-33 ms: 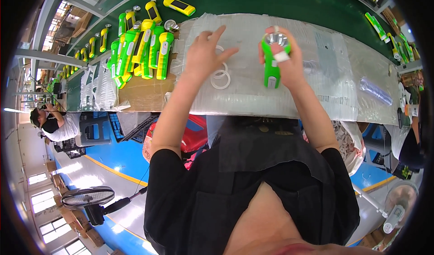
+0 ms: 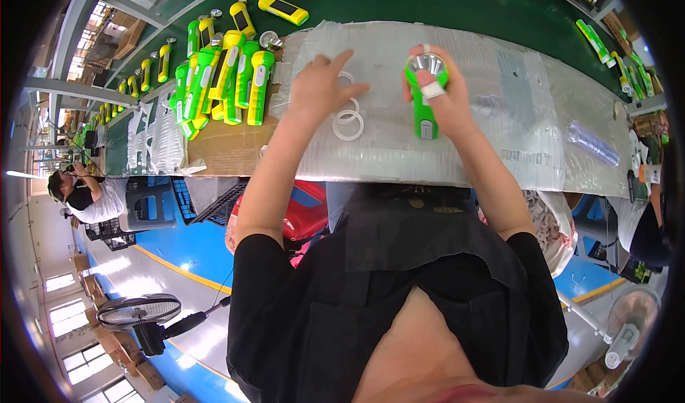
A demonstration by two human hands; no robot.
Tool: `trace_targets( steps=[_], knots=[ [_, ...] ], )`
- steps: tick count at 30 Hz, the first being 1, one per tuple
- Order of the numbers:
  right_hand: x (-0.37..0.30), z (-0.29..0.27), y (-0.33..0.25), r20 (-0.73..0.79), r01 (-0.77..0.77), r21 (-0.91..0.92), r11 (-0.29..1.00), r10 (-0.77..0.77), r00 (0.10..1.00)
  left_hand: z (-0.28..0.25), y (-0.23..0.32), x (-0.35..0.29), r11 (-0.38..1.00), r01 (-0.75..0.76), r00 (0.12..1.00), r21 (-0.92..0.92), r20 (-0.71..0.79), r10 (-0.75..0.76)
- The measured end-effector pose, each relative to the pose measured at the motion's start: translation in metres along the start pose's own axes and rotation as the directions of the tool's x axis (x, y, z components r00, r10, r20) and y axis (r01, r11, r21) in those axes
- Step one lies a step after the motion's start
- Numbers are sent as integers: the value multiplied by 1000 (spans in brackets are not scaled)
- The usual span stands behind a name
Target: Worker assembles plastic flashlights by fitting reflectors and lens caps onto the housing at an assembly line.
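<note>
My right hand (image 2: 444,92) grips a green flashlight (image 2: 425,117) by its head, with a shiny reflector (image 2: 426,63) showing at the top. Pale tape or finger covers wrap some of that hand's fingers. To the left, my left hand (image 2: 319,89) reaches over the plastic-covered bench with its fingers spread and nothing in them. Beside it lie several white rings (image 2: 349,126), some overlapping and partly hidden by the hand. A heap of green and yellow flashlights (image 2: 227,74) rests on cardboard left of my left hand.
Clear film and cardboard cover the bench (image 2: 399,162). A rolled piece of clear plastic (image 2: 594,144) lies at the right. More flashlights (image 2: 615,60) sit at the far right, and a yellow one (image 2: 283,9) at the back. A person (image 2: 89,196) sits at the far left, near a fan (image 2: 143,317).
My right hand and the green flashlight have shifted slightly left. My left hand has moved a little left and down, its fingers still spread.
</note>
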State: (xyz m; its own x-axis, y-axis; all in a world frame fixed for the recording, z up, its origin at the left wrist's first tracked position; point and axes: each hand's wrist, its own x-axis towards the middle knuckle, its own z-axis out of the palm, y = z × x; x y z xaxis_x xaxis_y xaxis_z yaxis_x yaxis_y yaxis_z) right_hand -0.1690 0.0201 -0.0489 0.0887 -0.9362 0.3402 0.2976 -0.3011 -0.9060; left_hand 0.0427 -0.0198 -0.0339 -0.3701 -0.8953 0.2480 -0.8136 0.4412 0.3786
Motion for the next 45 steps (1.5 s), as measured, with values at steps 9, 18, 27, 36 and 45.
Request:
trace_targets(
  steps=[9,18,27,36,45],
  knots=[
    [4,1,4,48,-76,53,996,74,996,-13,22,14,321,-89,996,-943,-89,12],
    [1,1,10,110,1,4,1000,-2,994,-11,51,9,721,-408,908,-559,-333,256],
    [0,-11,4,108,96,38,995,-100,989,-12,53,11,747,-422,905,-514,-281,318],
    [23,-58,-56,393,416,-574,706,-208,896,-13,71,14,783,-438,898,-442,-182,400],
    [62,-47,-120,621,412,-761,501,377,687,5,87,17,733,-276,948,-622,-49,315]
  ],
)
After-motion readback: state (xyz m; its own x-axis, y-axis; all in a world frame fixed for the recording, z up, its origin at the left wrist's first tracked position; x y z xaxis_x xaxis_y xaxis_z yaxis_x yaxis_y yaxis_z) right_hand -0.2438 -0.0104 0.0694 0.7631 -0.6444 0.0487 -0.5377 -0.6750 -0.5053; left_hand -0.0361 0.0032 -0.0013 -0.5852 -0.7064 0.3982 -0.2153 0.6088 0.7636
